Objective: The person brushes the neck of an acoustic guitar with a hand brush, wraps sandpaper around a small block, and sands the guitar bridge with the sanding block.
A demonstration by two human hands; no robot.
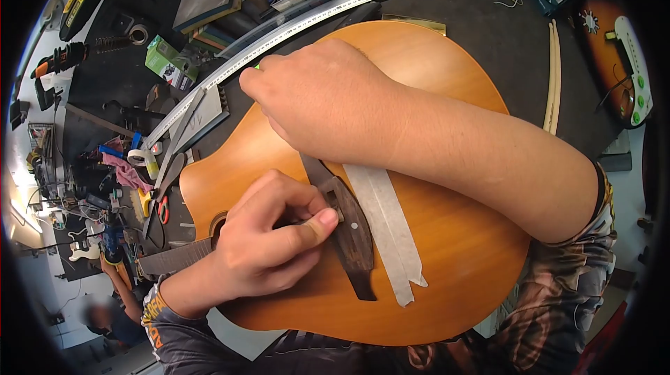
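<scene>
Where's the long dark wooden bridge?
The bridge sits just below the head view's centre on the golden wooden guitar, by the left hand, left of the long pale tape.

Guitar (pixel 460 263) and ruler (pixel 314 19) on dark bench (pixel 516 54)

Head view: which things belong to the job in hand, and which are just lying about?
Seemingly part of the job: acoustic guitar; its bridge, at the left hand; pale tape beside the bridge.

Probably just lying about: long ruler; green box; sunburst guitar body.
</scene>
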